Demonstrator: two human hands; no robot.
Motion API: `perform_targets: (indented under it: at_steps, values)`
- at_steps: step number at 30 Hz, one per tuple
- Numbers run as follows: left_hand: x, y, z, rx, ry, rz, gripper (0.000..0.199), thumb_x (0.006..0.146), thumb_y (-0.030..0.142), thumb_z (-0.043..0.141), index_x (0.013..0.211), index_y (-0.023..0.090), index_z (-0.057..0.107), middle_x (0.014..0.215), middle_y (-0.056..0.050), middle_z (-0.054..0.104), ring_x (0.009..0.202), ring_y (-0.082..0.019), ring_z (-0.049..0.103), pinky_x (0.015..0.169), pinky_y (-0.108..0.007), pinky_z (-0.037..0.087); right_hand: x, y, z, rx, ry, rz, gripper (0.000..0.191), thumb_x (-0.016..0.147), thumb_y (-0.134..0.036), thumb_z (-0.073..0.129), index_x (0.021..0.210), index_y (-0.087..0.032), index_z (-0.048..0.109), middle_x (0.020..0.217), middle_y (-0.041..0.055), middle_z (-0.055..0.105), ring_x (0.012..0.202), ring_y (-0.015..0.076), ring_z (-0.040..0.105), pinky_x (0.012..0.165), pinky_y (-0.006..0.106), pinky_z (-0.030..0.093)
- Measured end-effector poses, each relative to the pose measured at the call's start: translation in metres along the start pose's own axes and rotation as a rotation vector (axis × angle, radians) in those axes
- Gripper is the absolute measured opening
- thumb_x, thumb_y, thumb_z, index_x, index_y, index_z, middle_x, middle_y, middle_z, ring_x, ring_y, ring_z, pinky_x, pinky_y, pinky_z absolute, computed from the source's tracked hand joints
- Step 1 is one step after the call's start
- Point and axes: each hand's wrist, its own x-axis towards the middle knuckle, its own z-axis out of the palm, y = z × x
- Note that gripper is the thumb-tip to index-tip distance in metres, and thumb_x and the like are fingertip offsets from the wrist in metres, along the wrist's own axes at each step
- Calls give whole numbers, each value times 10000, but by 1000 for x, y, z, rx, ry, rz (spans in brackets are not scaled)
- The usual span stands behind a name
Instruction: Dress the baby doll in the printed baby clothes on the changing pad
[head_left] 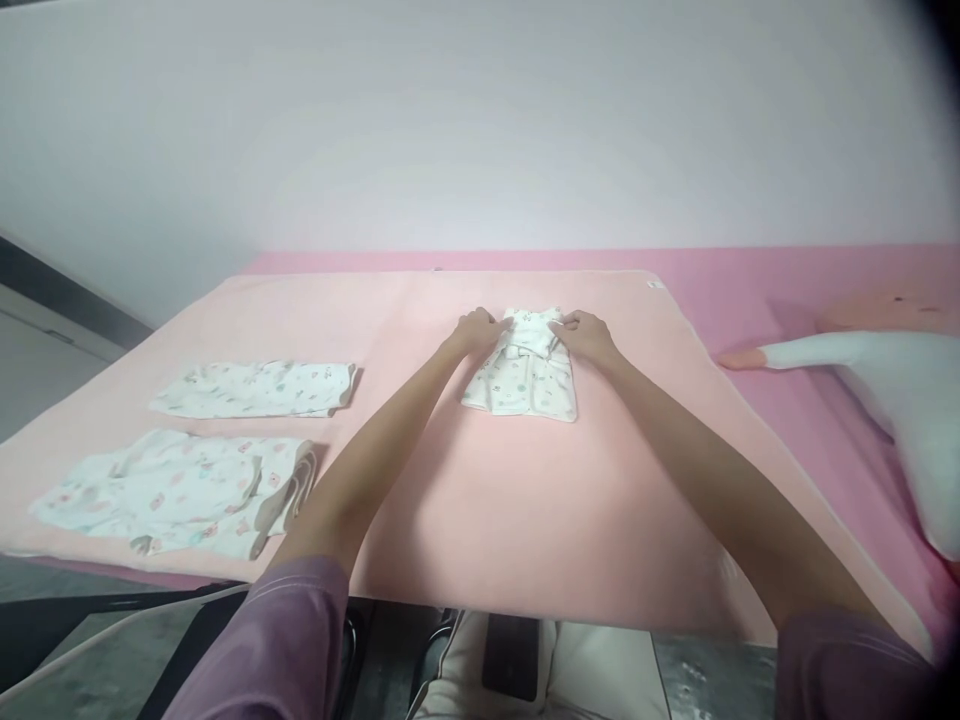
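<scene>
A small white printed baby garment (pixel 525 380) lies partly folded on the peach mat (pixel 555 500), its far part turned over towards me. My left hand (pixel 480 328) pinches the garment's left edge near the far end. Opposite it, my right hand (pixel 587 335) pinches the right edge at about the same height. Fingertips of both hands are partly hidden by the cloth and by the hands themselves.
At the left lie a folded white printed garment (pixel 259 388) and, nearer, a thicker printed garment (pixel 180 485). A doll in white clothing (pixel 900 370) lies on the pink cover (pixel 750 290) at right. A dark phone-like object (pixel 511 655) rests on my lap.
</scene>
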Motion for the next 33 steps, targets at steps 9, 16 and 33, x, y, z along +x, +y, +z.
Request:
perform_targets:
  at_steps: [9,16,33]
  values:
    - [33,3,-8,62,-221,-72,512,701,586,1026,851,219,703,865,-96,751,1070,-375,750,969,-438,509,12,-2,-12,-136,-213,41,522,838,-607,1007,867,-214,664,994,131,800,1096,360,786,972,408,595]
    - [9,-19,-28,-316,-422,310,643,785,484,1002,1335,200,829,1425,-156,817,1329,-341,757,1154,-457,590,-19,2,-21,515,-257,-226,775,577,-455,1123,1109,-251,597,1192,74,818,1082,277,758,962,404,641]
    - [-70,-41,-11,-25,-353,138,668,708,599,990,1185,217,720,1343,-167,767,1310,-381,712,1055,-421,567,-95,22,-23,-52,-274,-276,545,837,-525,1006,1188,-226,716,1300,147,777,1219,373,731,1069,514,625]
